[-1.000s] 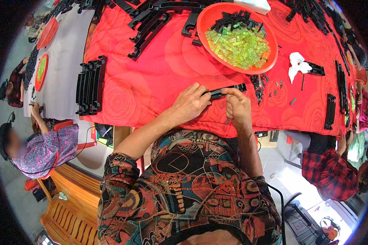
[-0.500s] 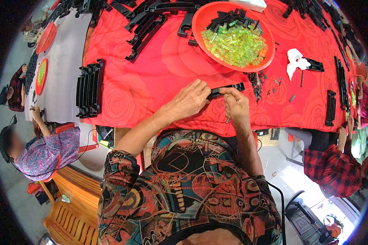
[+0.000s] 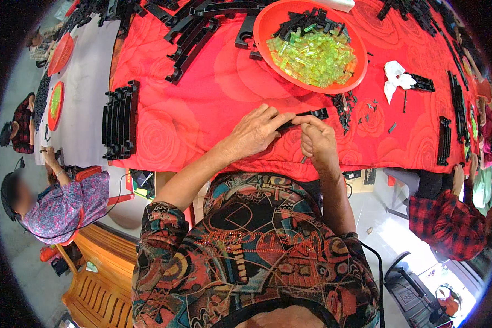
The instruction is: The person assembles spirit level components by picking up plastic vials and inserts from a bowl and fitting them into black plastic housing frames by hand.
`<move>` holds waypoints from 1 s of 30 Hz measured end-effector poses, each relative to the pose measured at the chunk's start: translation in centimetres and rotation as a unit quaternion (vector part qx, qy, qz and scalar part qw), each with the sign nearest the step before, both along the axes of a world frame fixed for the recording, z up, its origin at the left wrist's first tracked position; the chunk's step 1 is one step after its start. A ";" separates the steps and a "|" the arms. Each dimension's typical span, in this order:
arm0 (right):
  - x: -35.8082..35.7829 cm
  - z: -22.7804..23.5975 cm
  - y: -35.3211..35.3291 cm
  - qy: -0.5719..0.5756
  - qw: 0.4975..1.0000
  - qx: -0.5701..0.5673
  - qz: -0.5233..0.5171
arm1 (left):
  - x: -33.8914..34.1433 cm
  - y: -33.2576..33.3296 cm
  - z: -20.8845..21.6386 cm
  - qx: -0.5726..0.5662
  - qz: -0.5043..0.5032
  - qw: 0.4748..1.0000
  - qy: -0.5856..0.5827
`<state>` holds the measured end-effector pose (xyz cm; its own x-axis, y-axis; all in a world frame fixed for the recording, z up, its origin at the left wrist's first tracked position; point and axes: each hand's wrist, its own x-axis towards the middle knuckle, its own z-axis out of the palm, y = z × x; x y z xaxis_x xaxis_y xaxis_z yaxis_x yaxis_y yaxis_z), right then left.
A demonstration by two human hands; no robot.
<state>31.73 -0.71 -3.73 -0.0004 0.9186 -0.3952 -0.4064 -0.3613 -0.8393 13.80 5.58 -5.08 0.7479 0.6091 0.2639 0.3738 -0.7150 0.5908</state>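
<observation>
A long black plastic part [image 3: 318, 113] lies at the table's near side, its right end showing past my hands. My left hand [image 3: 257, 130] is closed on this part's left portion, the forefinger stretched along it toward the right. Curled into a fist, my right hand [image 3: 318, 143] meets the part from the near right. A thin rod-like end [image 3: 304, 160] pokes out under that fist; its kind I cannot make out. Beyond my hands stands a red bowl [image 3: 262, 44] with yellow-green translucent pieces [image 3: 317, 60] and small black pieces [image 3: 306, 23].
Black plastic parts stand in a row [image 3: 120, 120] at the left, with more at the far left [image 3: 194, 46] and right edge [image 3: 444, 141]. White tissue [image 3: 396, 82], a thin dark tool [image 3: 404, 103] and black scraps [image 3: 341, 112] lie right. People sit at both sides; a wooden bench [image 3: 101, 273] is lower left.
My left forefinger has reached further right along the black part, close to my right hand. The right hand stays nearly in place. The view has shifted slightly.
</observation>
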 end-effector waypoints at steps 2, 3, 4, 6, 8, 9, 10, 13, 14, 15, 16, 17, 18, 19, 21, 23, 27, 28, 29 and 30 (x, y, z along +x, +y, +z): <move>0.1 -0.1 0.1 0.043 0.999 -0.007 -0.008 | 0.1 0.0 0.1 0.003 -0.002 1.000 0.000; 0.0 0.1 0.2 0.048 0.995 0.017 -0.091 | 0.0 0.0 0.1 0.006 -0.002 1.000 0.001; -0.1 0.4 0.3 0.052 0.983 0.040 -0.172 | 0.0 0.0 0.1 0.008 -0.002 1.000 0.002; -0.2 1.5 0.9 0.061 0.972 0.084 -0.213 | 0.0 0.1 0.0 0.027 -0.010 1.000 -0.005; -0.4 2.3 1.5 0.117 0.936 0.199 -0.267 | -0.1 0.0 0.1 0.013 -0.008 1.000 -0.006; -0.8 2.3 2.0 0.097 0.928 0.234 -0.274 | -0.1 0.1 0.2 -0.002 -0.005 1.000 -0.007; -1.3 2.1 2.5 0.096 0.927 0.237 -0.276 | 0.0 0.1 0.2 0.001 -0.007 1.000 -0.007; -2.7 1.1 3.5 0.079 0.918 0.282 -0.268 | 0.1 0.0 0.3 0.003 -0.005 1.000 -0.015; -2.8 0.6 3.6 0.079 0.917 0.284 -0.268 | 0.2 0.0 0.1 0.001 -0.002 1.000 -0.020; -2.9 0.0 3.8 0.066 0.919 0.284 -0.263 | 0.2 -0.1 0.1 -0.001 0.001 1.000 -0.026; -3.1 -0.5 3.8 0.053 0.922 0.285 -0.259 | 0.2 -0.1 0.1 0.000 0.002 1.000 -0.025; -3.1 -0.9 3.8 0.058 0.925 0.277 -0.254 | 0.2 -0.1 0.2 0.001 0.002 1.000 -0.029; -3.2 -1.0 3.8 0.058 0.925 0.278 -0.254 | 0.3 -0.1 0.2 0.002 0.003 0.999 -0.034; -3.3 -1.2 3.7 0.043 0.927 0.278 -0.247 | 0.2 -0.1 0.2 0.002 0.003 0.999 -0.034; -3.4 -1.4 3.8 0.027 0.930 0.278 -0.241 | 0.1 -0.1 0.0 0.007 0.004 1.000 -0.027; -3.3 -1.5 3.8 0.007 0.929 0.291 -0.230 | 0.1 -0.1 0.1 0.010 0.005 1.000 -0.027; -3.3 -1.4 4.0 -0.003 0.931 0.284 -0.228 | 0.2 0.0 -0.1 0.016 0.001 1.000 -0.026; -3.2 -1.5 3.9 -0.007 0.931 0.286 -0.227 | 0.2 0.0 -0.1 0.015 0.001 1.000 -0.026; -3.2 -1.5 3.9 -0.011 0.930 0.288 -0.227 | 0.2 0.0 -0.1 0.020 0.000 1.000 -0.024; -3.2 -1.7 3.9 -0.012 0.931 0.287 -0.227 | 0.2 0.0 -0.1 0.024 -0.001 0.999 -0.023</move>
<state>28.54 3.23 -5.44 0.4413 0.8821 0.1649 -0.3861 0.3525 -0.8524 14.02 5.56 -5.17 0.7359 0.5932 0.3264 0.3455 -0.7436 0.5725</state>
